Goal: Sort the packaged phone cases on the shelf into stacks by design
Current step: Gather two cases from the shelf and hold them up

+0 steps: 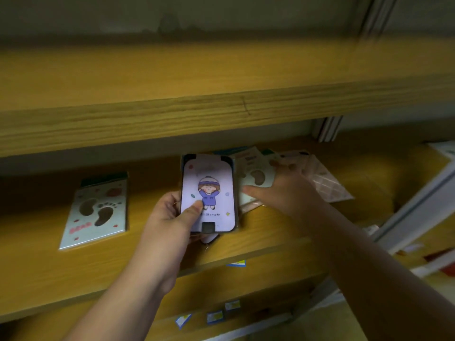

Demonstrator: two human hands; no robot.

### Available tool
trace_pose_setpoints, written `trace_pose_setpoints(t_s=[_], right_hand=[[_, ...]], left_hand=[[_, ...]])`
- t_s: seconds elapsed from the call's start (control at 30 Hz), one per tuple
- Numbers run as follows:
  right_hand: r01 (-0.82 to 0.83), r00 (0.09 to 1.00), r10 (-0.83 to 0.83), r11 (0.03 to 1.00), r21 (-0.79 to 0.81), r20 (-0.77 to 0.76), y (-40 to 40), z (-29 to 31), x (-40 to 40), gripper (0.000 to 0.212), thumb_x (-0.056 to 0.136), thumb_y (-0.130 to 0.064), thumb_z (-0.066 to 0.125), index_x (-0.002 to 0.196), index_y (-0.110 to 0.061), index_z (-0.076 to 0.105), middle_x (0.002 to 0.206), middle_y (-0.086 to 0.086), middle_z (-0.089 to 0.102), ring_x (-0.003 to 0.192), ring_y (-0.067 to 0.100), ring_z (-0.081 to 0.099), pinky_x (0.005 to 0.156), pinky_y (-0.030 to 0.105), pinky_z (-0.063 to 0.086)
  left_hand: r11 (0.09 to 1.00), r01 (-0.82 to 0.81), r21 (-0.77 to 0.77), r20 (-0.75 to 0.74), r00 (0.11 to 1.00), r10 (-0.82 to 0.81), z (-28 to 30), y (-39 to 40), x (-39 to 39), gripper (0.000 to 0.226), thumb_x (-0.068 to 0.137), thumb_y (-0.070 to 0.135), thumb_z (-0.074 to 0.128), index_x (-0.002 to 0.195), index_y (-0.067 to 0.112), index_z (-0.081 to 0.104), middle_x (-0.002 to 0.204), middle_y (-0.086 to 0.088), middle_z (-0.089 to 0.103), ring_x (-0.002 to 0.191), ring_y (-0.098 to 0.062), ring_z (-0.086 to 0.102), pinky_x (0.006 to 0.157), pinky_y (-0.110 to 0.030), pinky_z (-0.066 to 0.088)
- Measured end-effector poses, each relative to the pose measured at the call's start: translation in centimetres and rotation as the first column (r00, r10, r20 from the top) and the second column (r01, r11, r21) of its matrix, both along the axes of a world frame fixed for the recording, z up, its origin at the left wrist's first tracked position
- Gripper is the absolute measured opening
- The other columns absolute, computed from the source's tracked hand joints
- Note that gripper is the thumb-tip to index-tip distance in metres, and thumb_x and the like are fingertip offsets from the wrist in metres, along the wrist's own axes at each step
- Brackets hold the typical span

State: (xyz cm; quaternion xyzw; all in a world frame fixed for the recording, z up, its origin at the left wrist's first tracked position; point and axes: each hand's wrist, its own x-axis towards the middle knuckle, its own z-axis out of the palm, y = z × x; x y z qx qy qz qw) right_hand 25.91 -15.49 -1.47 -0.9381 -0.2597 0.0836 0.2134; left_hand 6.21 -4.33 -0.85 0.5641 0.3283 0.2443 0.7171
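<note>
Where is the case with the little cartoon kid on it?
In the head view, the cartoon kid case is mid-frame, gripped by the left hand above the wooden shelf, just left of the right hand.

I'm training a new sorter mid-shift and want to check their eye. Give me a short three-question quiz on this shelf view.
1. True or false: the left hand holds the cartoon-child case with its thumb on the front.
2. Which design is on the case lying alone at the left of the shelf? A) footprints B) stripes C) flowers
3. Fill in: the right hand reaches over the ______ case in the loose pile.

Key: 1 true; 2 A, the lone footprint case; 3 footprint.
</note>
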Motion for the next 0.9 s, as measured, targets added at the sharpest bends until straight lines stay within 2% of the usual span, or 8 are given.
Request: trace_pose_setpoints(t_s=[0.1,0.17,0.27,0.43,0.57,0.67,0.8,0.9], right_hand=[[0.019,0.991,0.001,0.989,0.147,-0.136,-0.9,1.3,-0.1,0.075,0.068,-0.07,0.073,0.128,-0.028,0.058,0.121,-0.006,0.063,0.112,0.017,0.058,0.094,0.034,0.048],[0.033,0.973,0.019,0.975,0.22,-0.229,-1.4,2.1,-0.2,0.05,0.081,-0.05,0.074,0.123,-0.026,0.061,0.109,-0.008,0.062,0.105,0.016,0.058,0.086,0.031,0.045],[0.043,0.965,0.028,0.964,0.263,-0.26,-1.9,3.2,-0.5,0.017,0.092,-0.042,0.066,0.094,-0.026,0.06,0.097,-0.007,0.058,0.091,0.014,0.056,0.073,0.028,0.041],[0.184,0.899,0.019,0.89,0.417,-0.438,-2.7,4.3,-0.5,0.023,0.097,-0.025,0.059,0.107,-0.005,0.066,0.074,0.002,0.061,0.056,0.009,0.055,0.047,0.017,0.041],[0.453,0.739,0.07,0.685,0.57,-0.67,-5.1,4.3,-0.7,0.023,0.098,-0.023,0.06,0.115,-0.008,0.056,0.081,0.013,0.064,0.058,0.015,0.058,0.053,0.028,0.043],[0.5,0.69,0.119,0.636,0.588,-0.714,-8.3,4.5,-1.1,0.034,0.1,-0.024,0.056,0.129,-0.006,0.051,0.076,0.014,0.063,0.06,0.018,0.054,0.053,0.029,0.042],[0.5,0.713,0.097,0.623,0.601,-0.695,-13.4,5.3,-1.7,0.018,0.102,-0.026,0.051,0.108,-0.01,0.056,0.072,0.011,0.064,0.055,0.016,0.054,0.051,0.027,0.043],[0.547,0.7,0.047,0.606,0.578,-0.712,-17.2,6.1,-1.8,0.01,0.101,-0.023,0.052,0.103,-0.014,0.055,0.088,0.014,0.064,0.06,0.019,0.057,0.052,0.029,0.045]], left_hand=[[0.999,0.014,-0.033,0.019,1.0,-0.014,0.1,-0.1,0.5,0.011,0.096,0.006,0.058,0.106,0.009,0.061,0.096,-0.014,0.078,0.081,-0.029,0.075,0.066,-0.044,0.062],[0.999,0.013,-0.047,0.034,0.999,-0.011,0.2,-0.1,0.6,0.012,0.096,0.007,0.058,0.107,0.009,0.06,0.096,-0.014,0.077,0.082,-0.03,0.074,0.074,-0.051,0.059],[0.997,-0.004,-0.073,0.056,0.998,0.009,0.4,-0.3,0.5,0.011,0.096,0.007,0.058,0.106,0.01,0.06,0.099,-0.016,0.077,0.085,-0.032,0.075,0.078,-0.056,0.058],[0.998,-0.038,-0.049,0.073,0.996,0.042,1.2,-0.8,-0.1,0.013,0.094,0.008,0.06,0.107,0.007,0.059,0.098,-0.017,0.077,0.083,-0.033,0.075,0.07,-0.052,0.062],[0.997,-0.074,-0.005,0.065,0.995,0.075,1.7,-2.0,-0.6,0.007,0.094,0.009,0.061,0.101,0.01,0.06,0.094,-0.015,0.078,0.079,-0.03,0.074,0.059,-0.036,0.062],[0.995,-0.095,0.014,0.037,0.995,0.094,1.5,-3.6,-0.4,0.008,0.095,0.01,0.061,0.101,0.014,0.061,0.099,-0.012,0.077,0.086,-0.028,0.074,0.067,-0.038,0.056],[0.998,-0.066,0.007,0.027,0.997,0.066,1.6,-7.5,0.7,0.016,0.097,0.008,0.057,0.11,0.017,0.061,0.104,-0.008,0.077,0.091,-0.026,0.072,0.071,-0.038,0.054],[0.999,-0.035,0.01,0.039,0.999,0.035,1.9,-11.4,1.5,0.025,0.097,0.007,0.056,0.119,0.017,0.061,0.108,-0.006,0.077,0.097,-0.026,0.074,0.072,-0.04,0.057]])
